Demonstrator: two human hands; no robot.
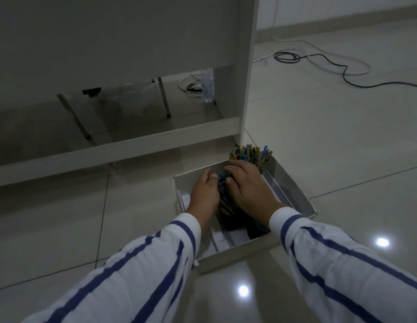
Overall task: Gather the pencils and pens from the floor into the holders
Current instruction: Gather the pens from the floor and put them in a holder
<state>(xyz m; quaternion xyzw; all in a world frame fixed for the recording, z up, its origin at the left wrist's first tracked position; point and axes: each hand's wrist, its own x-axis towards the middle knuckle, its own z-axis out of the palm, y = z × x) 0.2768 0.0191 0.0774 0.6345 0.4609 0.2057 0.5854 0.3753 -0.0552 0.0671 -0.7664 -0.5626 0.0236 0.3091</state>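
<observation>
Two striped sleeves, white with blue, entering from bottom left [142, 271] and bottom right [342, 264], reaching up toward frame centre. Left hand [204, 192] and right hand [249, 185] both palm-down inside one shallow box [293, 194] on the tiled floor [331, 136], centre-right of frame. One bundle of pencils [222, 190] pressed between the two hands, blue and yellow tips poking out between thumbs; exact count not readable, many. Left hand cupped against bundle's left side, fingers curled; right hand draped over its top and right side, fingers spread forward, thumb touching the tips. Both closed around the bundle from opposite sides. Dark holder [235, 220] below the bundle, between the wrists, mostly hidden; whether pencils sit fully in it cannot tell. Second bunch of pencils [249, 152] standing upright at box's far corner, just past right fingertips, its holder hidden. Outward: white desk frame [247, 66] upper half, one clear bottle [207, 86] under it, two thin metal legs, one black cable [342, 73] and white cable upper right.
</observation>
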